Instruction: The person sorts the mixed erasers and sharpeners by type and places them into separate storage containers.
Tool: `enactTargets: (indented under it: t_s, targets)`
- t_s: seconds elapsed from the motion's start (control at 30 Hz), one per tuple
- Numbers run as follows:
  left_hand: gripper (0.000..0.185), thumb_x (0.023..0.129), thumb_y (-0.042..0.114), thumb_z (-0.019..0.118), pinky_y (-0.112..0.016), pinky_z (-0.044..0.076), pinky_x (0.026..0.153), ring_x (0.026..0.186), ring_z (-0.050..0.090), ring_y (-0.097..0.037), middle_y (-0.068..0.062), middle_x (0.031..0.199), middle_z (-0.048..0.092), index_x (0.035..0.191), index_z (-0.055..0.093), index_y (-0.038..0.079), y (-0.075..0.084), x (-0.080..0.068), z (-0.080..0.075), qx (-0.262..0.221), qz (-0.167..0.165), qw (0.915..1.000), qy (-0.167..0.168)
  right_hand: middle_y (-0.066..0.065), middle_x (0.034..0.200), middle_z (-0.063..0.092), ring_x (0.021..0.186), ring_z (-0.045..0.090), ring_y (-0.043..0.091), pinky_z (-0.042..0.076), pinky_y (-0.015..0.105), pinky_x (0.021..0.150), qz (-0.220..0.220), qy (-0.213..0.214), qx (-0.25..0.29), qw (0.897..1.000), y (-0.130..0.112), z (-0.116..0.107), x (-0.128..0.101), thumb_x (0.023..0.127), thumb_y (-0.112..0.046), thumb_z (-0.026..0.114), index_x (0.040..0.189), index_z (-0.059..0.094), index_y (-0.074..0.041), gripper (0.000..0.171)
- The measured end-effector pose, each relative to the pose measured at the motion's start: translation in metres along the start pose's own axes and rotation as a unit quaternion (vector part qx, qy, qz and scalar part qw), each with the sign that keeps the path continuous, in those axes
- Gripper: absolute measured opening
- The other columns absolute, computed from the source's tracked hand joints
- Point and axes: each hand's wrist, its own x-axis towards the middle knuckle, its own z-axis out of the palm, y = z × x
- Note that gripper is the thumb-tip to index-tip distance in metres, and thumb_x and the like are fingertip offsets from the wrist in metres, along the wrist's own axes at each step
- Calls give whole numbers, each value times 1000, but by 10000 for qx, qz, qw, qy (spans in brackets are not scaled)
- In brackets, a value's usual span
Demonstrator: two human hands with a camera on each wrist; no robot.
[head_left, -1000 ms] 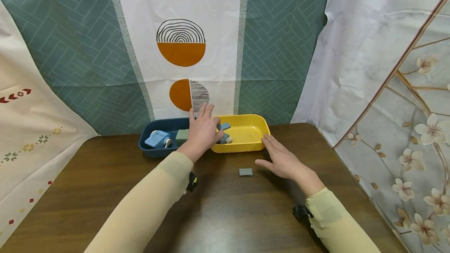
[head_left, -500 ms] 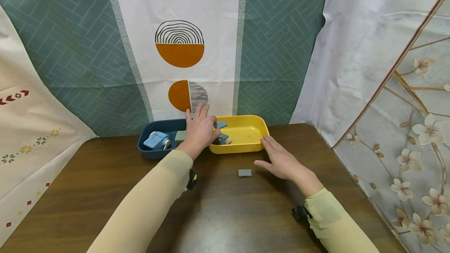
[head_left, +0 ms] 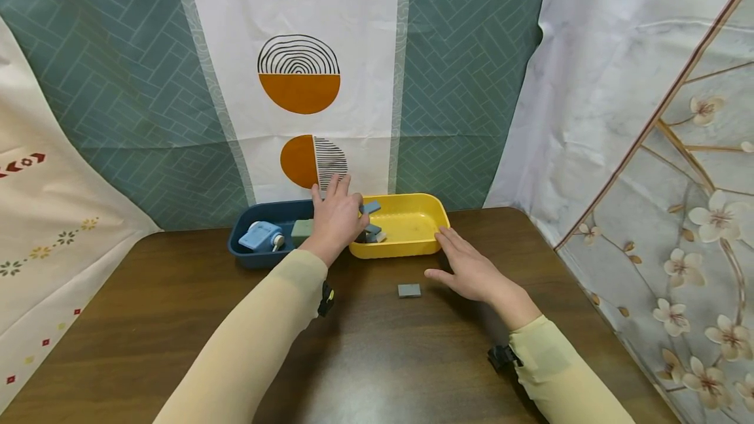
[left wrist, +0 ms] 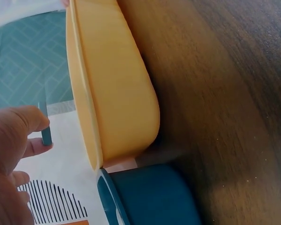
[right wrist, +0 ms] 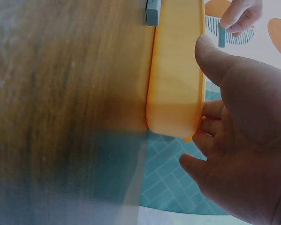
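My left hand (head_left: 334, 220) is over the left end of the yellow tray (head_left: 418, 250), where it meets the dark blue tray. Between thumb and index finger it pinches a thin blue-grey tile (left wrist: 45, 124), held above the rim. Beneath it, several small blue-grey, dark and whitish pieces (head_left: 373, 230) lie in the yellow tray, partly hidden by the hand. My right hand (head_left: 474, 270) has its fingers extended, their tips at the yellow tray's front right corner; nothing is in its grip. A grey tile (head_left: 409, 290) lies on the table left of the right thumb.
The dark blue tray (head_left: 250, 259) stands left of the yellow one, holding a light blue bottle-like item (head_left: 260, 237) and a green block (head_left: 302, 231). Both trays sit at the back edge of the wooden table (head_left: 365, 358), against a hanging patterned cloth (head_left: 459, 84).
My left hand has shifted slightly left with the pinched tile, then stayed nearly still. The right hand keeps its place at the yellow tray's corner.
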Motion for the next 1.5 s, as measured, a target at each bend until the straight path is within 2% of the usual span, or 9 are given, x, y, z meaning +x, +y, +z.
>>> enactTargets:
  t_s: [0.7,0.93,1.23,1.5]
  targets:
    - [37,109,35,71,-75,14,128,167,20,-40,-16,178,32,136,77,11,-4,1,9,155,-152,9997,-105,25,180,21,167,19,43,26,61,130,-72,10,11,10000,-2,2,0,109,-48,70,170,28,7,92]
    - [44,109,38,71,-76,11,128,167,16,-41,-18,180,28,145,74,14,-4,4,10,112,-223,9994,-243,24,180,21,167,19,43,26,61,130,-61,21,-2,10000,-2,2,0,109,-48,70,170,29,7,92]
    - [43,108,37,72,-76,11,128,167,17,-41,-17,179,30,145,74,15,-2,2,8,119,-183,9996,-189,25,180,20,167,18,43,26,61,130,-57,25,-10,10000,-1,1,1,108,-48,71,170,28,7,93]
    - [49,110,41,69,-76,7,129,168,11,-41,-17,181,24,152,69,17,1,1,9,197,-115,9991,-370,24,181,19,167,17,42,25,61,131,-30,-1,-18,10000,2,2,2,108,-50,71,171,27,6,95]
